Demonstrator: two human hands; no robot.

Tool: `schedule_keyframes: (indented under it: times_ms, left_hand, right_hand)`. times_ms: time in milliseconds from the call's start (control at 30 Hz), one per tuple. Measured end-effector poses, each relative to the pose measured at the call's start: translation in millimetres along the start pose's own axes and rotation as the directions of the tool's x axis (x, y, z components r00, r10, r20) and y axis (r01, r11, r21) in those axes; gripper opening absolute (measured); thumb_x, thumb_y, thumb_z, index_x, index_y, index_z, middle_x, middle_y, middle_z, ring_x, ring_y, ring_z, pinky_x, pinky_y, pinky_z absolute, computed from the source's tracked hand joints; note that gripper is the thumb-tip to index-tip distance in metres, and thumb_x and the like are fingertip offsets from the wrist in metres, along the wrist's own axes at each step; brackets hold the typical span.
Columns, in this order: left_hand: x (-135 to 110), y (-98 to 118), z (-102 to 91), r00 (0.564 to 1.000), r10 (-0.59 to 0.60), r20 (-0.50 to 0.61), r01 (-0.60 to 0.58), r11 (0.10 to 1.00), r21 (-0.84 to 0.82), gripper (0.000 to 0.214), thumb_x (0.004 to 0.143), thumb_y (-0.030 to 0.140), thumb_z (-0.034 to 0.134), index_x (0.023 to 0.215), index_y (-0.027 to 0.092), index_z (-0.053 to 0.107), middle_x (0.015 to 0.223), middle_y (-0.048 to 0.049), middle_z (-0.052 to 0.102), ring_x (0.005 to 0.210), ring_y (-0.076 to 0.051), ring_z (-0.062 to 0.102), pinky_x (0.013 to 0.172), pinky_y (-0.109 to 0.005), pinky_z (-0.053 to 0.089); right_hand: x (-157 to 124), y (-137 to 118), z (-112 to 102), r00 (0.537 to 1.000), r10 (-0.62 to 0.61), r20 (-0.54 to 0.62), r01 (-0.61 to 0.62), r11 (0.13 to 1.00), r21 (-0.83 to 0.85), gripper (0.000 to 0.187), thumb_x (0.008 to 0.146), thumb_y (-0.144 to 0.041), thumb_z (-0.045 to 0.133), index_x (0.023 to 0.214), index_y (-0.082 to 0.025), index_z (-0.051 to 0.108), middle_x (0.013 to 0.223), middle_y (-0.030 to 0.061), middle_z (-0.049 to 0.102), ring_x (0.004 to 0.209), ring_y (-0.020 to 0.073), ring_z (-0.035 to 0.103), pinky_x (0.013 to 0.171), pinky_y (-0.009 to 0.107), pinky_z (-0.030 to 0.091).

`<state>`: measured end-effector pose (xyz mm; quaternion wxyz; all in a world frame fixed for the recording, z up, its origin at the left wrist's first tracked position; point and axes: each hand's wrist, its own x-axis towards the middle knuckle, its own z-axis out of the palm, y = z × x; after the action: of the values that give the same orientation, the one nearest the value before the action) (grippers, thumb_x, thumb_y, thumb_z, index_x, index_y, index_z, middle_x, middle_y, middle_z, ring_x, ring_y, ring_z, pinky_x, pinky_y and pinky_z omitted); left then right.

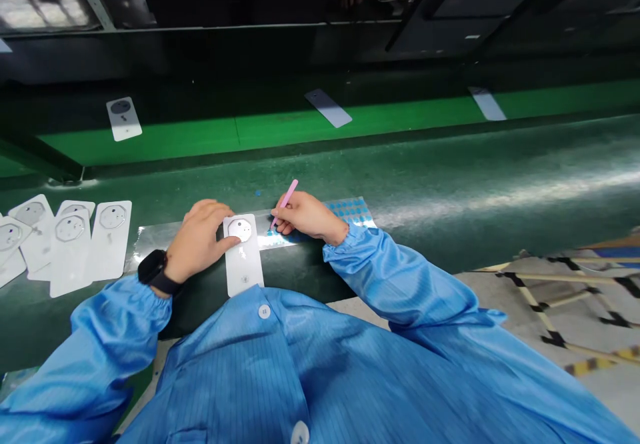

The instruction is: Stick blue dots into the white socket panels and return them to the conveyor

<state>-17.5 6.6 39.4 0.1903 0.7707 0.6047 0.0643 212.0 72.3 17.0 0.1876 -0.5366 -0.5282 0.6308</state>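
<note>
White plastic card [243, 264] lies on the dark green mat of the worktop [425, 194], right in front of my chest. Its long axis runs away from me, with the far end leaning slightly left and a round window [240, 230] at that end. My left hand [197, 241] is the nearer one, touching the card from its left side. Its fingers [220, 212] are open and lie flat, with the index tip reaching onto the card's far end. My right hand [305, 216] sits just to the right of the card, wrist turned inward, forearm coming in from the right. Its fingers [290, 208] are closed on a slim pink tool [286, 202] (tweezers or a pick, I can't tell which from up here), and the tip points down at the card's right edge. A shiny strip [285, 239] runs under the card, and a sheet of blue round stickers [350, 209] lies beyond my right hand. More white cards [113, 239] overlap beyond my left hand, and a black watch [153, 271] sits on my left wrist, at the blue sleeve's cuff [120, 311].
</note>
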Motion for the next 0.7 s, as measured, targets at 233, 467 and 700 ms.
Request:
schedule_keyframes:
  times_ms: [233,467,700]
  left_hand:
    - [13,-7,23.7,0.997,0.047,0.06,-0.05,0.997,0.054,0.062,0.072,0.041,0.083,0.128,0.02,0.068,0.145,-0.013,0.059,0.147,-0.042,0.032,0.116,-0.064,0.028]
    - [7,-8,32.7,0.997,0.073,0.016,-0.074,0.996,0.057,0.06,0.075,0.044,0.081,0.13,0.023,0.068,0.141,-0.0106,0.063,0.143,-0.043,0.035,0.113,-0.064,0.031]
    - [6,-9,36.2,0.994,0.109,-0.002,-0.108,0.993,0.053,0.06,0.075,0.045,0.081,0.13,0.025,0.069,0.141,-0.0114,0.062,0.139,-0.043,0.038,0.111,-0.065,0.031]
  right_hand:
    - [-3,3,-3,1.0,-0.003,0.006,0.002,0.987,0.162,0.029,0.092,-0.004,0.06,0.065,-0.013,0.06,0.052,0.0019,0.067,0.044,0.0092,0.065,0.044,0.015,0.053]
    - [3,-10,24,0.992,-0.124,-0.001,0.123,0.989,0.082,0.025,0.092,-0.007,0.061,0.068,-0.014,0.058,0.051,-0.0012,0.065,0.044,0.0088,0.063,0.043,0.014,0.052]
    - [16,0,29,0.993,-0.115,0.014,0.115,0.993,-0.009,0.025,0.092,-0.009,0.061,0.067,-0.014,0.058,0.051,-0.0001,0.066,0.043,0.0092,0.063,0.043,0.015,0.052]
